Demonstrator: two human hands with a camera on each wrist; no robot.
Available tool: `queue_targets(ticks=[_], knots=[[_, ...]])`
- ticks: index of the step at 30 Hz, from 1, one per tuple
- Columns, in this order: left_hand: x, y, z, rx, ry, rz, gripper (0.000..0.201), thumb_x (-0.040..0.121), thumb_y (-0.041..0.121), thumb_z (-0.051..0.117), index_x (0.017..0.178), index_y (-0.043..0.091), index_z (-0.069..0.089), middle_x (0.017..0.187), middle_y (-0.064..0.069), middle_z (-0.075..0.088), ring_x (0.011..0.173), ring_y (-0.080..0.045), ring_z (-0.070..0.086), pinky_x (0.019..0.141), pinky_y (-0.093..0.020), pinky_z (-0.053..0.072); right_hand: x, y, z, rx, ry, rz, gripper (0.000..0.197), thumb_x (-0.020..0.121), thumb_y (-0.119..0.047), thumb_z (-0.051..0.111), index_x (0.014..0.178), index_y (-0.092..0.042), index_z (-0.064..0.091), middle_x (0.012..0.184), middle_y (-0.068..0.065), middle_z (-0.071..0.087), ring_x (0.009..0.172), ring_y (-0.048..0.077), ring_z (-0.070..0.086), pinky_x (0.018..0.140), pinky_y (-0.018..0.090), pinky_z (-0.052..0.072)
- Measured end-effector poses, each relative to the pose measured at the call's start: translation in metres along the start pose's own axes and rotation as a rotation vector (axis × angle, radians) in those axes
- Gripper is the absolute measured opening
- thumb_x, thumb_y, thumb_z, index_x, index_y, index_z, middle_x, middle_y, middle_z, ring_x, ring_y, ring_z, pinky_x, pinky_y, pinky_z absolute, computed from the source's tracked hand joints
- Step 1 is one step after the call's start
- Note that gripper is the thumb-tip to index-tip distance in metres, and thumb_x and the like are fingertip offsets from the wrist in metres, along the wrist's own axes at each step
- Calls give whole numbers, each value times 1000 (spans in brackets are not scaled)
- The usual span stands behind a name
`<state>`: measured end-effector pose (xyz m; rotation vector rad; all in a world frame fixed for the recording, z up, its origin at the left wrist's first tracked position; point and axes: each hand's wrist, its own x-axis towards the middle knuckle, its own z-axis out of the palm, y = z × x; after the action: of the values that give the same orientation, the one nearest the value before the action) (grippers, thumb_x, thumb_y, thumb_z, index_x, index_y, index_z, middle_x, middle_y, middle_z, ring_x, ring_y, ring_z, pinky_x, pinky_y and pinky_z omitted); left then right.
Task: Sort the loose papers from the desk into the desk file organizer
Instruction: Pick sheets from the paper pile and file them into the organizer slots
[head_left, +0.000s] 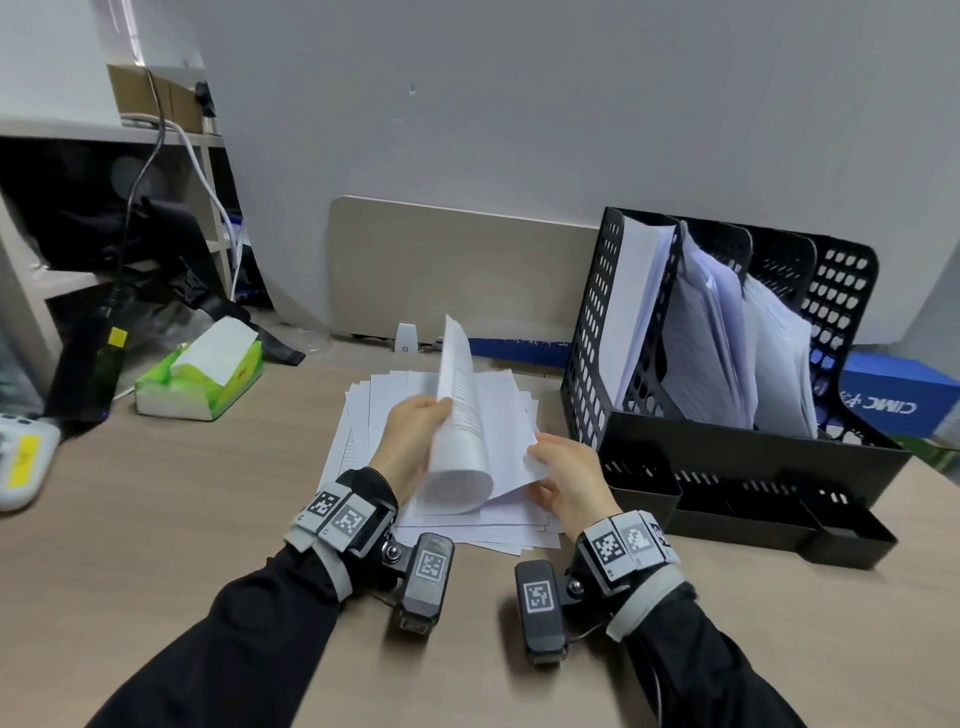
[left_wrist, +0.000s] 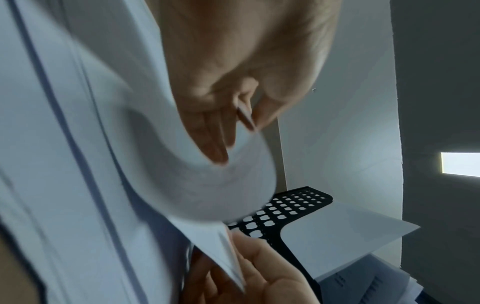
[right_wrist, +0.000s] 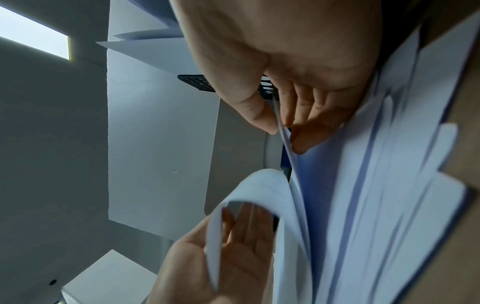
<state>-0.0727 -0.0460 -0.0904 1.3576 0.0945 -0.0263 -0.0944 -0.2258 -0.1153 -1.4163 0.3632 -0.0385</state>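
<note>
Both hands grip one curled sheet (head_left: 462, 415): left hand (head_left: 410, 441) pinching its top edge, right hand (head_left: 566, 478) its right corner; paper pile (head_left: 363, 410) beneath them.

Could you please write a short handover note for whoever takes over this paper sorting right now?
Left hand: grips a curled sheet, lifted off the pile.
Right hand: pinches the near right corner of that sheet between thumb and fingers.
Pile: loose papers lie fanned on the desk, under both hands.
Organizer: stands right of the pile. Three slots already hold papers; the rightmost one cannot be judged.
Done: part of the papers filed.
Left: file the lifted sheet, then the rest of the pile.
</note>
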Motion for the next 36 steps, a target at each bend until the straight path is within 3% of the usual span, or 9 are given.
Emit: queue_targets(ticks=[3,6,13,17,20,24,27,30,36], knots=[[9,3,-15,-126,321,33,10,93,12,53,85,13,59,91,-8,62,85,-29,61,79,-41,52,2,-1,0,-38,-1,27,17,85,-1,57,75,-13,50,85,9,43,85,26,46,69,35,39],[11,2,-28,-185,398,-90,13,91,11,48,88,15,61,96,-8,67,84,-29,63,85,-46,55,1,-2,-1,-34,-8,33,14,87,2,56,84,-11,50,82,8,41,80,25,46,70,37,40],[14,-3,-23,-124,316,-67,4,85,10,56,86,10,60,92,-12,69,82,-28,63,75,-37,49,-1,-2,4,-93,-12,7,15,77,1,60,80,-11,50,83,10,36,79,25,39,70,36,37],[9,-1,-21,-93,334,51,40,88,-2,55,123,18,57,120,-7,63,87,-22,60,65,-27,49,-2,-2,0,-117,-52,-7,17,83,7,51,86,-8,58,81,11,47,68,23,47,54,26,38],[1,4,-16,-33,245,133,57,89,-7,47,131,29,59,125,11,57,105,-15,60,88,-28,53,-6,-1,-1,-135,-73,-19,28,83,5,50,100,-8,67,90,13,61,71,24,55,55,26,42],[0,6,-13,119,121,-11,29,83,-5,55,87,7,80,105,-13,74,100,-34,68,89,-41,58,-14,-10,-2,-112,-39,-88,37,90,0,55,118,-20,67,109,2,70,87,16,67,59,27,51],[-7,8,-7,75,-88,-132,14,86,3,67,98,0,73,101,-16,75,85,-31,73,66,-34,60,-20,-14,5,-120,-164,-144,27,91,-4,62,112,-17,74,111,3,72,106,21,67,79,38,60],[-7,3,-7,140,-160,-159,26,89,24,73,102,2,73,99,-14,76,82,-24,73,64,-27,55,-25,-13,12,-220,-323,-147,18,90,-13,69,103,-18,80,110,-6,75,111,13,65,97,38,55],[-2,-4,-10,155,-139,-131,13,88,0,70,101,-2,74,97,-15,75,79,-21,71,60,-23,55,-25,-12,10,-189,-336,-111,16,91,-11,67,102,-13,79,111,4,75,109,23,66,97,41,55]])
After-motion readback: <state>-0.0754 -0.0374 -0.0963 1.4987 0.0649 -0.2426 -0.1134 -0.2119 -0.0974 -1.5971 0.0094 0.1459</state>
